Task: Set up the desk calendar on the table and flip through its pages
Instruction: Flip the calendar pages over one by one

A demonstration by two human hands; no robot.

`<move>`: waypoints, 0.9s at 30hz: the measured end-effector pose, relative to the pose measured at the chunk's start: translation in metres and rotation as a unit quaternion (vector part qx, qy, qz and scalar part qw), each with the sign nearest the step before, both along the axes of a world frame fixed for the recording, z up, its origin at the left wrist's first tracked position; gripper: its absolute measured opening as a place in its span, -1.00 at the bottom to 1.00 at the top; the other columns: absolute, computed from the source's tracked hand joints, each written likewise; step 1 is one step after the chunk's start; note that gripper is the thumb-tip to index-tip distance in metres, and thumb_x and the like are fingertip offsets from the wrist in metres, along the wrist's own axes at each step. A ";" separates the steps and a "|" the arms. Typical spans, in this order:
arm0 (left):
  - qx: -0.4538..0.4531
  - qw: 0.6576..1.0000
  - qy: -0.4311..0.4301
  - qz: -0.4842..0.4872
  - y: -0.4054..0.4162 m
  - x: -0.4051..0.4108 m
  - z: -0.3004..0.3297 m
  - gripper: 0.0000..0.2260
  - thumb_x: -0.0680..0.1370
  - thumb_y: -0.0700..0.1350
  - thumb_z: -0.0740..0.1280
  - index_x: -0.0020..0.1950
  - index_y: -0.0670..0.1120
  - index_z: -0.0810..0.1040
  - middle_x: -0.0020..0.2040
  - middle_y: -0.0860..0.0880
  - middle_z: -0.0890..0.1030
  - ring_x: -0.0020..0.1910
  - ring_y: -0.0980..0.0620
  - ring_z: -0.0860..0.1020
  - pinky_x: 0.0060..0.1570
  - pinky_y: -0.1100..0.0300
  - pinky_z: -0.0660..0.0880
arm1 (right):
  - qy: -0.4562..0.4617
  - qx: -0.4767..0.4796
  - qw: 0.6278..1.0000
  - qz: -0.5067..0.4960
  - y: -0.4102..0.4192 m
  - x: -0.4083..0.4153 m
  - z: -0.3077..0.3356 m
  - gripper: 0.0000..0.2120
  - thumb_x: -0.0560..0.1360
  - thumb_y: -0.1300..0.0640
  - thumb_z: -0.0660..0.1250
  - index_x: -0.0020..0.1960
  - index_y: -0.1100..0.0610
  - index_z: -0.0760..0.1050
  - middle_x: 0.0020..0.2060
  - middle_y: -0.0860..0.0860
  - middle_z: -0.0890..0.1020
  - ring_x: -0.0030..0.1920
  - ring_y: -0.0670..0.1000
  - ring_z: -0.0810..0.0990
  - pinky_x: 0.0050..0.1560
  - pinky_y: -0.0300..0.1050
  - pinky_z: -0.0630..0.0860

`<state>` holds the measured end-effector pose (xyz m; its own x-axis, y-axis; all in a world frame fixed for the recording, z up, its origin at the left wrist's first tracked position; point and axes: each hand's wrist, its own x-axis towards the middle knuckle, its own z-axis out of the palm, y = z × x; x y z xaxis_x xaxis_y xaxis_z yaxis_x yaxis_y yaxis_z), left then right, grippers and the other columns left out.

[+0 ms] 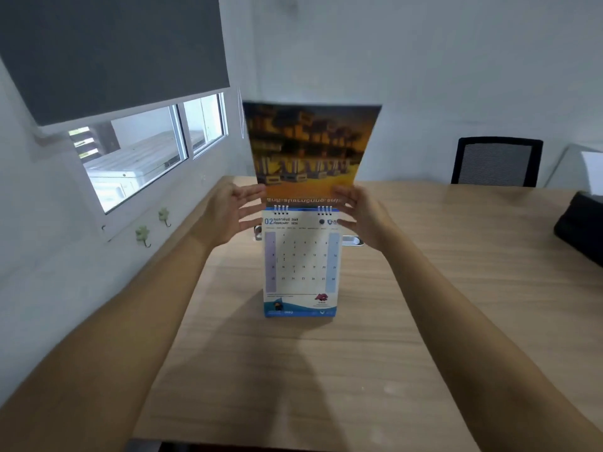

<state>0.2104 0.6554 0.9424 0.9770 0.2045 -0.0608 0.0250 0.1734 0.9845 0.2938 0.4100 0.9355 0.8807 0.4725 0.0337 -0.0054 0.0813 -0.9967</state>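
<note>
- Head view: desk calendar (300, 265) stands mid-surface (424, 288), February showing.
- Flipped page (311, 148) stands upright, blurred.
- Left hand (233, 213) and right hand (360, 215) flank it, fingers spread, no firm grip: the page could fall back, or a shove could topple the stand.

Pretty plain little office room tbh. White walls (424, 60) all round, with a dark grey roller blind (111, 53) pulled most of the way down over a sliding window (143, 151) on the left, daylight coming in through the uncovered strip at the bottom. Two small green wall hooks (153, 226) sit just under the window frame. A light wood-grain table (440, 256) fills most of the room, and a black mesh-back office chair (496, 161) is pushed up to its far side. Something black (580, 223) rests on the right edge, can't tell what.
</note>
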 end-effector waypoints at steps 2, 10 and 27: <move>0.136 0.990 0.004 0.036 -0.005 0.013 0.001 -0.61 0.56 0.01 0.02 0.29 0.00 0.47 0.35 0.02 0.46 0.30 -0.01 0.41 0.21 0.00 0.37 | -0.107 -0.107 0.988 -0.023 0.009 0.003 0.000 -0.59 0.62 -0.04 0.02 0.35 0.13 0.39 0.28 0.05 0.51 0.34 0.08 0.42 0.25 -0.03 0.34; 0.591 0.806 -0.010 0.010 -0.004 0.061 -0.037 -0.57 0.59 0.01 0.02 0.40 -0.15 0.30 0.43 -0.23 0.36 0.38 -0.18 0.33 0.34 -0.06 0.27 | -0.304 -0.492 0.814 -0.046 0.030 0.026 -0.046 -0.44 0.61 -0.10 -0.06 0.56 -0.03 -0.10 0.57 -0.04 -0.12 0.56 0.09 -0.20 0.48 0.28 -0.13; 0.164 0.980 0.031 0.111 -0.052 0.012 -0.144 -0.28 0.45 0.43 -0.20 0.48 0.11 0.22 0.42 -0.03 0.41 0.38 -0.08 0.39 0.32 -0.04 0.36 | 0.159 -0.005 0.984 -0.074 0.017 -0.004 -0.112 -0.42 0.57 -0.28 -0.26 0.12 -0.18 0.52 0.06 -0.17 0.59 0.06 -0.15 0.54 -0.05 -0.21 0.52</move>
<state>0.2225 0.6033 0.7987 0.9032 0.4291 -0.0137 0.0834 -0.1442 0.9860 0.2897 0.4269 0.8238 0.9051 0.3372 -0.2591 -0.3065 0.0948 -0.9471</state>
